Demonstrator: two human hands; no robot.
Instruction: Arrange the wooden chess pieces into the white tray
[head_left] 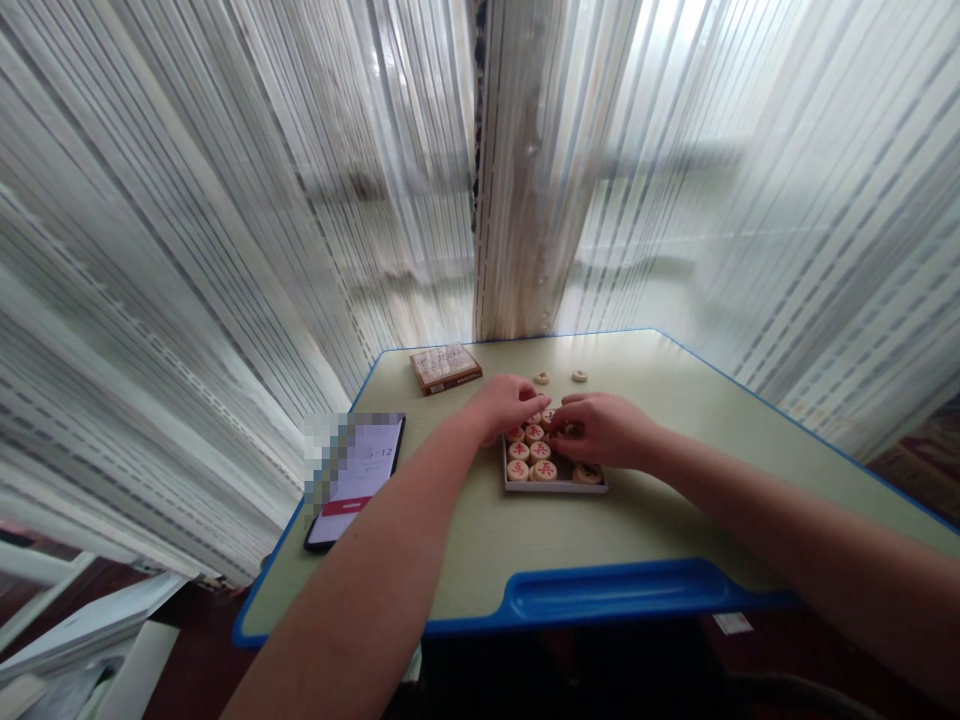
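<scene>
A shallow white-rimmed box (555, 487) lies on the table, with round wooden Chinese chess pieces in it. On its left side, pieces with red characters, such as a chess piece (543, 470), sit in two columns. One dark-marked chess piece (587, 473) rests in the near right corner. My left hand (516, 402) is over the far left end of the box, fingertips closed together. Over the right half is my right hand (600, 430), its fingers curled in toward the pieces. What either hand grips is hidden by the fingers.
Two loose chess pieces, a left one (541, 378) and a right one (580, 376), lie beyond the hands. A brown printed box (445, 368) is at the back left. Near the left edge lies a phone (356, 485). A blue tray groove (615, 590) runs along the front; curtains (517, 170) hang behind.
</scene>
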